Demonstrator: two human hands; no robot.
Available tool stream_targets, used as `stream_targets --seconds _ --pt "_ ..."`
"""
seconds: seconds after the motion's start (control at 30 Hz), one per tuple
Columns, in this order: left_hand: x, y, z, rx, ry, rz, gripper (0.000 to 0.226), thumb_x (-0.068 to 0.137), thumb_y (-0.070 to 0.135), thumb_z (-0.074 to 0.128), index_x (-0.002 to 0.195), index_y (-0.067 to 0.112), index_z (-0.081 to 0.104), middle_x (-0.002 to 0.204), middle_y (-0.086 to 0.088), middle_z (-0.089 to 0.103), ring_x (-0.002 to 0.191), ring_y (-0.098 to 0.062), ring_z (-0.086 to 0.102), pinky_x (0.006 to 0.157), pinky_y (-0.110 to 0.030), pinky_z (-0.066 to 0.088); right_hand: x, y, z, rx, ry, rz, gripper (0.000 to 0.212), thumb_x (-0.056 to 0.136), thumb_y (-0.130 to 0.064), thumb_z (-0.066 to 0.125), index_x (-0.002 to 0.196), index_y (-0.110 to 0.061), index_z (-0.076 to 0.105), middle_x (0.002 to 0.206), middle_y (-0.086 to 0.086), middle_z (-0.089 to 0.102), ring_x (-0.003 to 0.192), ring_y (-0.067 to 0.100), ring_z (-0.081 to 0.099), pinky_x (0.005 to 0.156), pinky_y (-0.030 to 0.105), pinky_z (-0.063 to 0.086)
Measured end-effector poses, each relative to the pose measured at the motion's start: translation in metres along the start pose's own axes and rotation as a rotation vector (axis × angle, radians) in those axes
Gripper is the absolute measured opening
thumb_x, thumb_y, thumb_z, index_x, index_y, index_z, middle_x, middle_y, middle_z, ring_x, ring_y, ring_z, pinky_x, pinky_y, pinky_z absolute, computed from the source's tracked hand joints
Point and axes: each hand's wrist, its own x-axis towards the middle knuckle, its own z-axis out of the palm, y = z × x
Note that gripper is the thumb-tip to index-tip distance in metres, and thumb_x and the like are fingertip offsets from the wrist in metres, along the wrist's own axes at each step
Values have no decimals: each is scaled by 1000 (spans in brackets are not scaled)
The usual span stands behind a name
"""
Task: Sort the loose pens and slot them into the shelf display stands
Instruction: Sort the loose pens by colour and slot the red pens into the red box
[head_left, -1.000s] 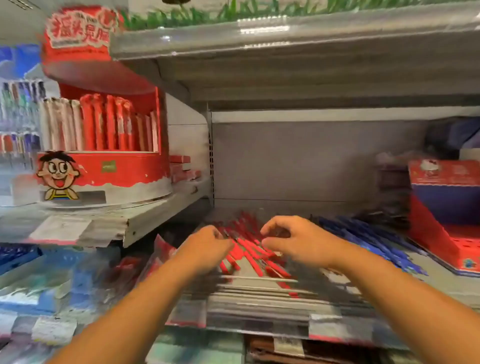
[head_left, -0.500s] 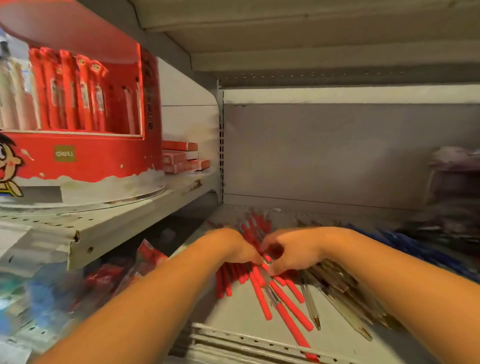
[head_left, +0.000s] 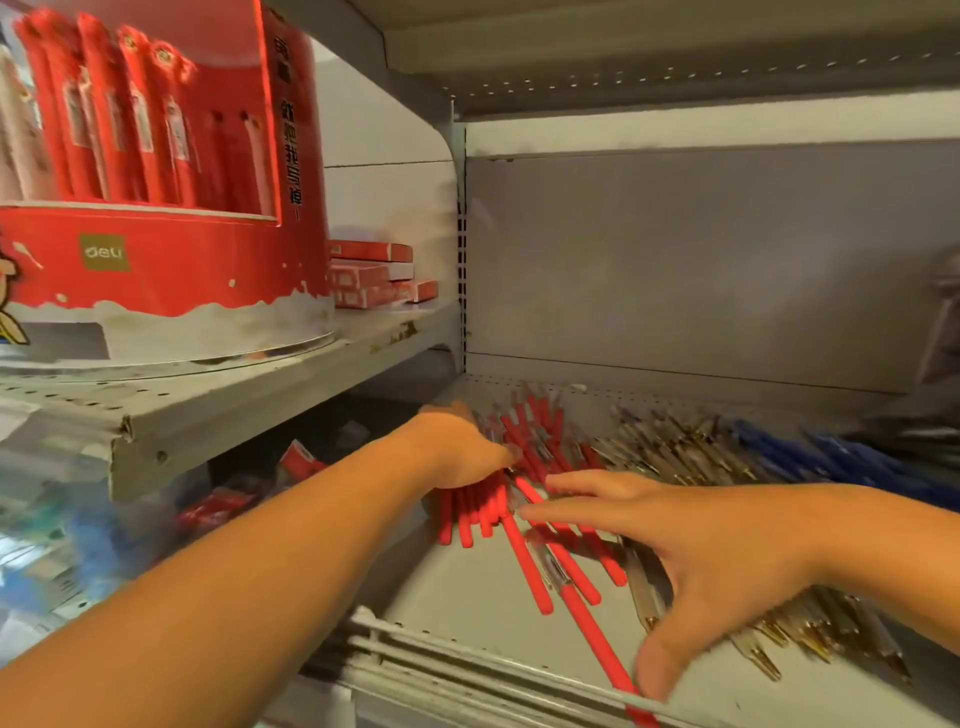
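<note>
Loose red pens (head_left: 540, 566) lie spread on the grey lower shelf (head_left: 467, 597). My left hand (head_left: 462, 447) grips a bunch of red pens (head_left: 472, 514), whose ends stick out below the fist. My right hand (head_left: 691, 551) hovers over the loose red pens with its fingers spread and straight, holding nothing. To the right lie clear gold-tipped pens (head_left: 670, 457) and, further right, blue pens (head_left: 821, 457). A red round display stand (head_left: 156, 260) holding red pens upright sits on the upper left shelf.
Small red boxes (head_left: 374, 275) are stacked behind the display stand. The upper left shelf edge (head_left: 234, 415) juts out beside my left forearm. Blurred red and blue packets (head_left: 218, 509) fill the space below it. A wire rail (head_left: 467, 670) runs along the lower shelf's front.
The camera has moved closer and lower. My right hand has let go beside the left fist, opened and drawn back toward me over the loose red pens. My left hand keeps its bunch.
</note>
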Motion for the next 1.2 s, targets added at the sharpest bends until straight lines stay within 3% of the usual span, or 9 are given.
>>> stream_targets --seconds 0.17,0.3,0.5,0.67,0.83,1.0,1.07,1.13,1.2 --pt "4 -2 5 -32 8 41 61 90 60 54 131 16 53 125 -10 62 109 -27 59 92 -36 49 8 -4 7 -124 10 25 86 72 -83 57 134 -76 -2 151 -41 -14 146 1 -7 118 39 7" --pt "6 -11 3 -39 14 67 43 92 55 54 108 15 59 105 -8 66 93 -24 63 72 -29 48 15 -6 15 -219 77 78 82 76 -87 42 139 -69 -7 155 -35 -12 147 1 -6 112 28 2" --pt "10 -20 4 -43 49 95 41 90 56 55 105 18 58 98 -5 64 87 -19 61 73 -30 52 14 -9 17 -206 14 135 105 66 -92 48 137 -64 -25 151 -35 -30 141 -5 -22 109 25 -13" --pt "13 -19 8 1 66 147 31 91 52 56 84 23 51 79 2 57 70 -12 54 52 -20 37 20 -14 24 -280 36 191 112 65 -95 38 144 -50 -27 154 -25 -32 143 0 -24 112 26 -13" --pt "17 -21 9 -17 80 151 35 90 53 57 93 18 59 87 -2 62 76 -15 59 56 -25 43 30 -17 26 -233 98 240 111 59 -103 26 145 -51 -21 158 -25 -22 147 4 -15 114 28 -6" --pt "23 -22 10 -16 51 164 37 91 54 54 103 20 61 92 -3 67 83 -18 64 78 -35 55 43 -14 26 -248 236 257 100 67 -99 21 150 -49 0 160 -19 7 143 12 15 116 37 19" --pt "25 -22 7 24 57 141 44 91 58 51 111 20 58 96 -2 62 83 -17 61 71 -32 52 45 -12 27 -247 283 257 98 67 -99 20 150 -47 9 158 -17 15 140 11 21 114 36 25" --pt "26 -23 6 103 69 78 57 90 65 45 125 21 49 107 -4 52 91 -20 58 70 -31 45 47 -10 28 -233 299 270 100 66 -100 21 149 -46 8 158 -16 13 142 13 20 115 39 25" --pt "30 -23 11 153 83 45 66 90 70 39 134 21 40 128 -10 43 108 -29 54 81 -36 45 47 -9 28 -210 270 304 105 61 -102 23 148 -50 -4 161 -15 3 147 20 12 116 44 21"
